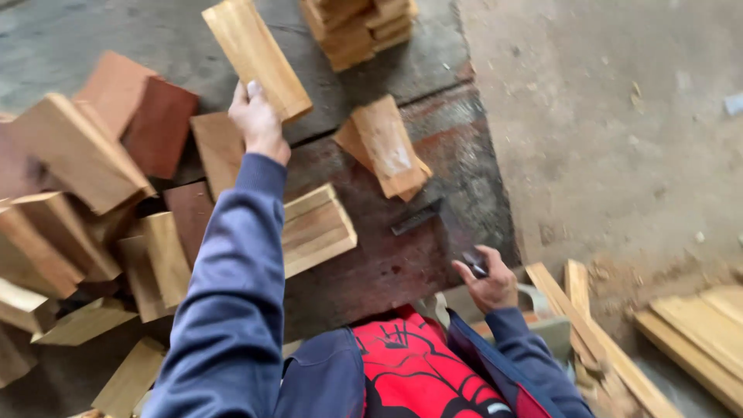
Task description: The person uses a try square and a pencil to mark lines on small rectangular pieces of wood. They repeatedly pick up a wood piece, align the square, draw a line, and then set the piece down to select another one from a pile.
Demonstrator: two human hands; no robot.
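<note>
While the left hand [258,116] lifts a wooden block [256,56], the right hand [487,280] grips a dark tool [474,262] — blurred.

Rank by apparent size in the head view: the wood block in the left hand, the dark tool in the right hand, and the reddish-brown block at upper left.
1. Block in left hand and reddish-brown block: look about alike, and the lifted one may be nearer the camera, so no ranking.
2. Dark tool in right hand: smallest; blurred.
</note>
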